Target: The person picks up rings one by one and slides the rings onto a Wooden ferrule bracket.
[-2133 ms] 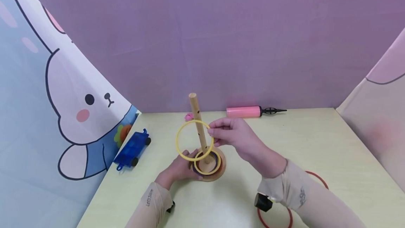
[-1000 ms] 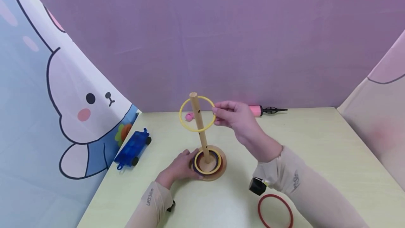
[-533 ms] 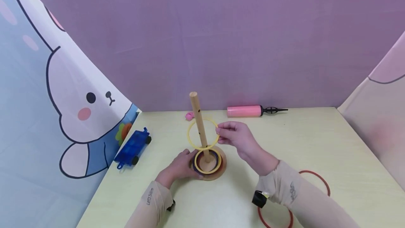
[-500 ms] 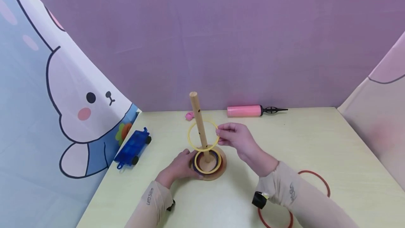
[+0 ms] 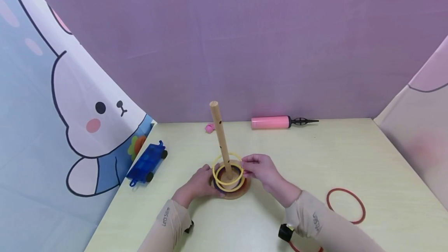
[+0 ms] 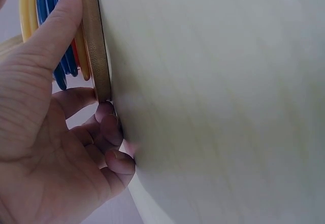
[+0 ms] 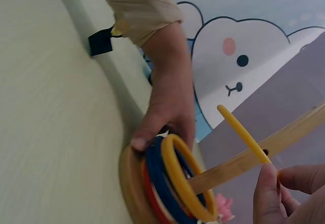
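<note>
A wooden peg (image 5: 219, 135) rises from a round wooden base (image 5: 246, 186). Stacked low around it lie yellow, blue and red rings, the yellow ring (image 7: 175, 176) on top of the blue rings (image 7: 158, 178). My left hand (image 5: 201, 183) grips the base at its left edge; in the left wrist view the thumb lies beside the rings and the fingers curl at the rim of the base (image 6: 99, 56). Between thumb and fingers my right hand (image 5: 264, 171) pinches another yellow ring (image 7: 244, 133). That ring encircles the peg, tilted, just above the stack.
A pink hand pump (image 5: 270, 122) lies at the table's back, with a small pink object (image 5: 209, 128) left of it. The blue toy cart (image 5: 147, 163) stands at the left edge. One red ring (image 5: 364, 211) lies right; another red ring (image 5: 321, 249) is partly under the right sleeve.
My right hand raised the yellow ring to the peg's top, then brought it down around the peg to near the stack. My left hand has stayed on the base.
</note>
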A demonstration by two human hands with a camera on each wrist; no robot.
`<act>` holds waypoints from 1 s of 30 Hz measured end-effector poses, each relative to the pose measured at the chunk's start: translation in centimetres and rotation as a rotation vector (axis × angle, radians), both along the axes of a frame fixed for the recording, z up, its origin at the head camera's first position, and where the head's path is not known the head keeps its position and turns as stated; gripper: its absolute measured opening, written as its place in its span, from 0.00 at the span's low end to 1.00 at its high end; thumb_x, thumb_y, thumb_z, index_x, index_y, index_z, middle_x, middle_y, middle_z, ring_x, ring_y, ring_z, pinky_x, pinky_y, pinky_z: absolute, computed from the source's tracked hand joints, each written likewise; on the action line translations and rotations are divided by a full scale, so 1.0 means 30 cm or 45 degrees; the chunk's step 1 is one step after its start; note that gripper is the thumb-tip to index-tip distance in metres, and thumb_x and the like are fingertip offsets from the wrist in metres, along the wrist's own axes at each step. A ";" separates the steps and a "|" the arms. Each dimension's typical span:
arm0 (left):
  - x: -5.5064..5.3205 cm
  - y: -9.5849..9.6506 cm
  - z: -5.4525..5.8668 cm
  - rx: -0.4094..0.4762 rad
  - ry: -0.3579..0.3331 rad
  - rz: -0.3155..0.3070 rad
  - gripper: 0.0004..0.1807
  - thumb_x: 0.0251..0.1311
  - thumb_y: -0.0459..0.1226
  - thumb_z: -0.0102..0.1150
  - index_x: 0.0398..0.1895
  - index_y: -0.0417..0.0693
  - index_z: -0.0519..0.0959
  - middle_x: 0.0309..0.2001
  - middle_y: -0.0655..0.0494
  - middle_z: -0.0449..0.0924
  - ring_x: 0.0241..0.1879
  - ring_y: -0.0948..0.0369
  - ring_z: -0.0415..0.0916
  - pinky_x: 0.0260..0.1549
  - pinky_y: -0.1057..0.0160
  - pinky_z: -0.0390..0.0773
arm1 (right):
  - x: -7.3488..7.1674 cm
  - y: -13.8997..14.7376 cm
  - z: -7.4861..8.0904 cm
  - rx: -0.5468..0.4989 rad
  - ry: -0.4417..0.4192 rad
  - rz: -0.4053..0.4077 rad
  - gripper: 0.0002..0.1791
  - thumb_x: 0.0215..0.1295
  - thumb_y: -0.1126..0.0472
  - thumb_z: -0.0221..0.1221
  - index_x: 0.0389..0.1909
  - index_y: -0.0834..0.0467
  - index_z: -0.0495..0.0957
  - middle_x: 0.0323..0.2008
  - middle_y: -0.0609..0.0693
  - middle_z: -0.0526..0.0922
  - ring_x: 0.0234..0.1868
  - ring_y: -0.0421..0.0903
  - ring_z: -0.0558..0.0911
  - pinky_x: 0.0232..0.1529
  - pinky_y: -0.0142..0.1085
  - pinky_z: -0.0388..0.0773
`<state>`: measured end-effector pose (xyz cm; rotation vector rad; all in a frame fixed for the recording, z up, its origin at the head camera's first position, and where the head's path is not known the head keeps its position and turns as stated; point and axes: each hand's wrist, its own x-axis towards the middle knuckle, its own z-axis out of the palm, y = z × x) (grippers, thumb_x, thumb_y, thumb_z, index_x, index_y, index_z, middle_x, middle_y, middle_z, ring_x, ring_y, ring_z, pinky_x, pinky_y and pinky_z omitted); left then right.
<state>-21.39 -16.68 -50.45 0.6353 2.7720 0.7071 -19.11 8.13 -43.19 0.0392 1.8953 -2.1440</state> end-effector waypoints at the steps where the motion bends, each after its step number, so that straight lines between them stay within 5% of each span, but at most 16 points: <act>1: 0.001 0.000 -0.001 0.001 0.004 0.001 0.60 0.32 0.60 0.78 0.73 0.51 0.63 0.40 0.57 0.67 0.39 0.59 0.65 0.44 0.56 0.70 | 0.001 -0.001 -0.011 0.003 -0.003 0.001 0.13 0.64 0.73 0.58 0.46 0.78 0.74 0.30 0.55 0.82 0.23 0.41 0.81 0.29 0.31 0.80; 10: 0.005 0.006 0.014 -0.024 -0.005 -0.012 0.61 0.36 0.58 0.78 0.76 0.54 0.58 0.39 0.56 0.66 0.38 0.59 0.64 0.42 0.57 0.69 | 0.008 -0.010 -0.073 0.038 -0.027 -0.023 0.11 0.64 0.74 0.59 0.44 0.78 0.76 0.32 0.60 0.82 0.23 0.41 0.80 0.30 0.35 0.81; 30: 0.004 0.005 0.009 -0.037 0.005 -0.009 0.63 0.36 0.59 0.78 0.76 0.48 0.57 0.40 0.54 0.66 0.38 0.59 0.65 0.43 0.56 0.70 | 0.011 0.002 -0.117 0.062 0.017 -0.027 0.12 0.64 0.73 0.59 0.46 0.78 0.76 0.33 0.63 0.82 0.24 0.42 0.81 0.29 0.33 0.80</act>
